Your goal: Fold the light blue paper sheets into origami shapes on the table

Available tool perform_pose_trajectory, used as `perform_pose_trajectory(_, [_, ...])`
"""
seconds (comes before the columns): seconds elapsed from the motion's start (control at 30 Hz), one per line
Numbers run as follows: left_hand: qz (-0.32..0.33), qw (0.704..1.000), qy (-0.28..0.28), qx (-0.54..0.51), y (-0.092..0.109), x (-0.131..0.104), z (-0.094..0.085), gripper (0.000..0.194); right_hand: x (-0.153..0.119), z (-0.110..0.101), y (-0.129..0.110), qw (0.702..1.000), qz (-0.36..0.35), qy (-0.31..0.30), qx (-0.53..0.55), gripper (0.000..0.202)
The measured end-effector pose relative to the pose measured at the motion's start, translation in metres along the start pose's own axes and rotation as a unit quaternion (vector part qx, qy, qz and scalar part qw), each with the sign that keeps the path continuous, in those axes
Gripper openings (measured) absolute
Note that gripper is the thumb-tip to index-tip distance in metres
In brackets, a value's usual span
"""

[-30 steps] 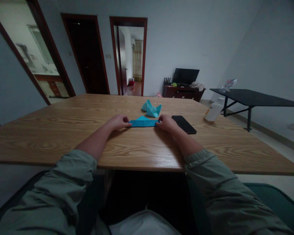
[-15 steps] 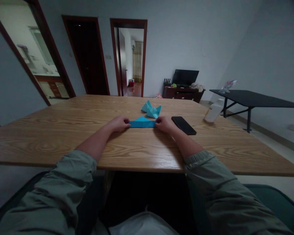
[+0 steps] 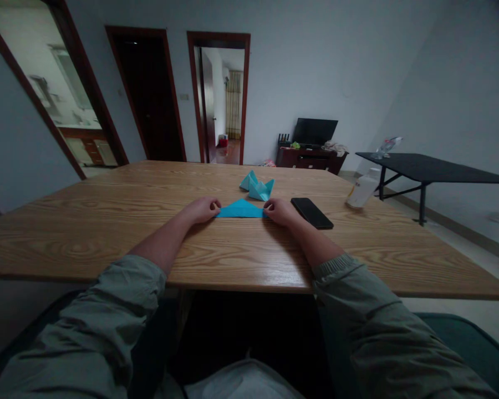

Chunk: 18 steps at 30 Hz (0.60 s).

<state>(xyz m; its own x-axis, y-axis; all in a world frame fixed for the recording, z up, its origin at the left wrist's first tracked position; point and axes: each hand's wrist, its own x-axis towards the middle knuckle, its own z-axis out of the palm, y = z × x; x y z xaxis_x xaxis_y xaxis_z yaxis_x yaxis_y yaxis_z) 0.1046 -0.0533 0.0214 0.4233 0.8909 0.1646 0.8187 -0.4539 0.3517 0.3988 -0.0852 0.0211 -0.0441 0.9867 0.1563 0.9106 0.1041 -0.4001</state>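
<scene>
Pinching opposite ends of a flat, centrally peaked bright-blue paper strip point(image 3: 242, 210), the left hand point(image 3: 203, 209) and right hand point(image 3: 280, 211) grip it tightly on the brown wood-grained surface point(image 3: 237, 252). Folding looks partway; pointed light-blue folded paper point(image 3: 261, 190) stands beyond. Remaining folds cannot be told.

Desk point(image 3: 108, 221) left of the left hand point(image 3: 200, 210): bare, sideways pass open. Strip between forearms, nearer than the hands: bare to the near edge. Gap between hands: spanned by blue paper point(image 3: 242, 210). Straight beyond that gap: paper shapes point(image 3: 260, 190), upright, blocking a forward pass; route open round their left. Just right of the right hand point(image 3: 281, 212): phone point(image 3: 312, 213), flat, low. Farther right: bottle point(image 3: 361, 191), taller obstacle; bare lane between the two.
</scene>
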Motion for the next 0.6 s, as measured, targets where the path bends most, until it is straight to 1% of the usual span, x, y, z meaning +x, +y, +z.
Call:
perform_pose_trajectory(0.03, [0.001,1.0,-0.002,0.018,0.0,0.0,0.0,0.028,0.0,0.001,0.0,1.0,-0.001,0.001,-0.015,0.023])
perform_pose_trajectory(0.1, [0.007,0.998,0.012,0.066,0.003,0.0,0.003,0.027,0.001,0.004,0.0,0.999,-0.007,0.008,-0.045,0.023])
perform_pose_trajectory(0.2, [0.046,0.99,0.042,0.128,0.015,0.0,0.013,0.031,0.0,0.009,-0.005,0.995,-0.043,0.032,-0.089,0.026])
perform_pose_trajectory(0.27, [0.094,0.988,0.01,0.122,0.026,0.001,0.022,0.038,-0.002,0.013,-0.012,0.99,-0.081,0.042,-0.106,0.029])
perform_pose_trajectory(0.33, [0.128,0.986,-0.048,0.093,0.036,0.002,0.032,0.049,-0.003,0.018,-0.019,0.985,-0.125,0.037,-0.11,0.032])
perform_pose_trajectory(0.4, [0.132,0.984,-0.093,0.08,0.041,0.002,0.04,0.059,-0.004,0.024,-0.026,0.978,-0.178,0.024,-0.11,0.034])
perform_pose_trajectory(0.47, [0.123,0.983,-0.114,0.08,0.043,0.003,0.043,0.066,-0.005,0.03,-0.031,0.968,-0.223,0.006,-0.118,0.036])
perform_pose_trajectory(0.53, [0.115,0.983,-0.121,0.08,0.043,0.003,0.044,0.069,-0.004,0.035,-0.033,0.964,-0.231,-0.024,-0.127,0.043])
perform_pose_trajectory(0.6, [0.109,0.983,-0.127,0.079,0.042,0.004,0.042,0.07,-0.004,0.039,-0.033,0.966,-0.217,-0.054,-0.133,0.055])
